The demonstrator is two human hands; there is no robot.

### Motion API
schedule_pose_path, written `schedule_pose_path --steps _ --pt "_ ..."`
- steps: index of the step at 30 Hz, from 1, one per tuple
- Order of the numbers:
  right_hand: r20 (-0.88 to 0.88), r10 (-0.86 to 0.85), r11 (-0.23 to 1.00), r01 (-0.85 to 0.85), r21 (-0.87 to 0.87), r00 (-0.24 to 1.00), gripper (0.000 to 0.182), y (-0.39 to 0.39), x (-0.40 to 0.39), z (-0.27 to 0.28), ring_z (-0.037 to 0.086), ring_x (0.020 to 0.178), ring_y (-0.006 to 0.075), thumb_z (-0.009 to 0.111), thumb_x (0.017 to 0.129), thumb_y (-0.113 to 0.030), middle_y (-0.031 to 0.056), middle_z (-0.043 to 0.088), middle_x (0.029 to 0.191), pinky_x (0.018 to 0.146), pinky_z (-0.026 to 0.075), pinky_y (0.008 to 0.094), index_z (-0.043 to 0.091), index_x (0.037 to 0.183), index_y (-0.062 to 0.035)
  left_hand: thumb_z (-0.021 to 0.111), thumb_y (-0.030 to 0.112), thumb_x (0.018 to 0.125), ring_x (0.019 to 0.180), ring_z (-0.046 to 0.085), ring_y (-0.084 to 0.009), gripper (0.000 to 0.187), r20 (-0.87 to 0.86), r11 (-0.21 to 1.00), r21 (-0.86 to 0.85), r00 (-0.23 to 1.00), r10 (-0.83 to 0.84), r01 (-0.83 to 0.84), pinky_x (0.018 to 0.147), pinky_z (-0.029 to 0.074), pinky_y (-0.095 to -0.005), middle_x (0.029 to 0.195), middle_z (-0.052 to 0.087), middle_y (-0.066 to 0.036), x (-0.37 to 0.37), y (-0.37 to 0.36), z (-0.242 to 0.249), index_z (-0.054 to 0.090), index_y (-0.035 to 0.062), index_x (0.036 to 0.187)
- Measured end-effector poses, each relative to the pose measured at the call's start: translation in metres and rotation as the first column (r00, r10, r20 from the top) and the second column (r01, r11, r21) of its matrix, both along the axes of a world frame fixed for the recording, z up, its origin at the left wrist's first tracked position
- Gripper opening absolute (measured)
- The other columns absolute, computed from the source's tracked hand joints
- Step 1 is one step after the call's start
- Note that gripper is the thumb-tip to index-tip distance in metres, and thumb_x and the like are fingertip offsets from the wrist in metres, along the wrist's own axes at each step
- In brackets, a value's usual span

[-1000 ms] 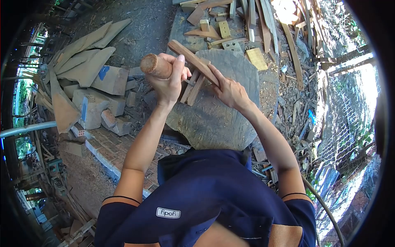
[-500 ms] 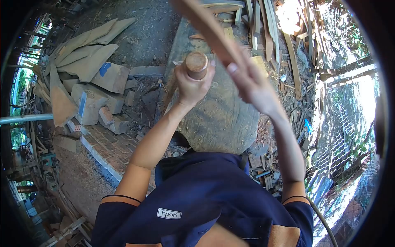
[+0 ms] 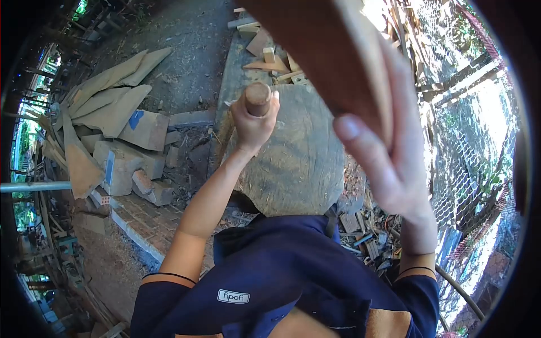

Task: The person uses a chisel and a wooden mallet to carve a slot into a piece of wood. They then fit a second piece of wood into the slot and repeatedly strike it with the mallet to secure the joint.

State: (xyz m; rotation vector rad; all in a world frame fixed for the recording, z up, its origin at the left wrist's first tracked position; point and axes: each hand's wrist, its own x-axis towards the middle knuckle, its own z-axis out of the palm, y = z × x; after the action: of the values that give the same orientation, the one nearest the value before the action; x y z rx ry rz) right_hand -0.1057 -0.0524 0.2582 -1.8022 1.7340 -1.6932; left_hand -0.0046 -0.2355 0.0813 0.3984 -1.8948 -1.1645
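Observation:
My left hand (image 3: 252, 125) is closed around a round wooden handle (image 3: 258, 94), whose worn end faces up toward me. Whatever lies below that grip is hidden by the fist. Close to the camera, my right hand (image 3: 389, 163) holds a long, flat piece of wood (image 3: 321, 50), with the thumb on its near edge and the fingers along its far side. The upper part of this piece runs out of the top of the view. Beneath both hands is a worn wooden work surface (image 3: 293, 169), lightly strewn with shavings.
Wood offcuts (image 3: 269, 55) lie at the far end of the work surface. To the left, thin wooden slabs (image 3: 110, 107) lean on cut blocks (image 3: 147, 129). Wire mesh (image 3: 456, 146) stands on the right, and scraps (image 3: 366, 236) litter the ground near my right side.
My right hand has lifted the piece of wood up and to the right, nearer the camera. The left hand still grips the handle, slightly lower and further left in view.

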Motion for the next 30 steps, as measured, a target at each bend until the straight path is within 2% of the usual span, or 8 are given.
schedule_pose_path --steps 1,2,4,10,12,16,23,30 --pt "-0.084 0.005 0.97 0.015 0.243 0.996 0.061 0.002 0.002 -0.004 0.063 0.108 0.034 0.054 0.093 -0.022 0.0233 0.062 0.119 0.095 0.048 0.0421 0.033 0.146 0.0001 0.072 0.003 0.079 0.073 0.066 -0.0115 0.014 -0.105 0.999 -0.018 0.993 0.045 -0.047 0.066 0.051 -0.0283 0.079 0.068 -0.005 -0.004 0.004 0.006 0.062 0.001 0.089" --pt "-0.052 0.052 0.62 0.008 0.784 0.997 0.061 -0.003 0.001 0.001 0.062 0.112 0.0343 0.055 0.093 -0.024 0.0237 0.06 0.123 0.096 0.047 0.0427 0.033 0.145 0.0004 0.072 0.003 0.079 0.071 0.066 -0.0103 0.012 -0.216 0.995 -0.032 0.973 0.084 -0.093 0.064 0.05 -0.0273 0.077 0.068 -0.004 -0.008 0.008 0.011 0.062 0.0017 0.085" --pt "-0.073 0.088 0.764 -0.02 0.645 0.993 0.063 -0.003 -0.015 -0.026 0.068 0.086 0.0415 0.055 0.092 -0.018 0.0263 0.065 0.11 0.081 0.053 0.0465 0.028 0.149 -0.0117 0.072 0.003 0.08 0.07 0.065 -0.0089 0.01 -0.314 0.995 -0.064 0.948 0.056 -0.08 0.063 0.049 -0.0263 0.077 0.068 -0.004 -0.008 0.009 0.006 0.062 0.0022 0.082" --pt "-0.119 -0.048 0.994 0.059 0.097 0.992 0.061 0.003 0.001 -0.015 0.067 0.096 0.0392 0.054 0.094 -0.021 0.0259 0.067 0.105 0.097 0.049 0.0441 0.029 0.147 -0.0013 0.071 0.006 0.083 0.063 0.064 -0.0094 0.014 -0.133 0.997 -0.042 0.989 0.06 -0.066 0.057 0.048 -0.026 0.068 0.065 -0.001 0.0 0.011 0.008 0.06 0.0031 0.076" --pt "-0.012 0.149 0.765 -0.107 0.636 0.989 0.068 0.003 -0.005 -0.03 0.063 0.101 0.0425 0.056 0.09 -0.017 0.0275 0.06 0.119 0.091 0.051 0.0474 0.025 0.15 -0.0157 0.071 0.006 0.083 0.065 0.064 -0.0086 0.013 -0.167 0.997 -0.052 0.985 0.052 -0.062 0.058 0.047 -0.0255 0.07 0.066 -0.002 0.001 0.017 0.015 0.06 0.0021 0.077" --pt "0.103 0.094 0.834 -0.135 0.535 0.99 0.066 -0.006 -0.022 -0.056 0.062 0.105 0.0429 0.056 0.092 -0.023 0.0274 0.061 0.118 0.093 0.049 0.0493 0.025 0.15 -0.0164 0.071 0.006 0.084 0.068 0.061 -0.0086 0.014 -0.138 0.981 0.192 0.99 0.028 -0.001 0.063 0.047 -0.0257 0.073 0.064 -0.003 0.016 0.011 -0.001 0.058 0.0042 0.078" --pt "0.032 -0.046 0.706 0.01 0.708 0.998 0.066 -0.063 -0.031 -0.212 0.064 0.101 0.0418 0.052 0.095 -0.036 0.0274 0.064 0.113 0.088 0.051 0.0491 0.02 0.152 -0.0249 0.068 -0.003 0.083 0.066 0.058 -0.0159 0.019 -0.107 0.999 -0.014 0.994 0.033 -0.035 0.062 0.048 -0.0309 0.074 0.059 -0.006 0.06 0.042 -0.017 0.051 0.0054 0.078" --pt "-0.097 -0.062 0.567 0.115 0.816 0.993 0.068 -0.076 -0.02 -0.225 0.063 0.102 0.0439 0.052 0.093 -0.037 0.0275 0.065 0.106 0.089 0.05 0.0515 0.018 0.152 -0.0316 0.065 -0.004 0.082 0.087 0.067 -0.0265 0.014 -0.08 0.969 -0.244 0.995 -0.057 0.036 0.088 0.053 -0.0445 0.085 0.066 -0.012 0.099 0.052 -0.028 0.054 0.0026 0.086"
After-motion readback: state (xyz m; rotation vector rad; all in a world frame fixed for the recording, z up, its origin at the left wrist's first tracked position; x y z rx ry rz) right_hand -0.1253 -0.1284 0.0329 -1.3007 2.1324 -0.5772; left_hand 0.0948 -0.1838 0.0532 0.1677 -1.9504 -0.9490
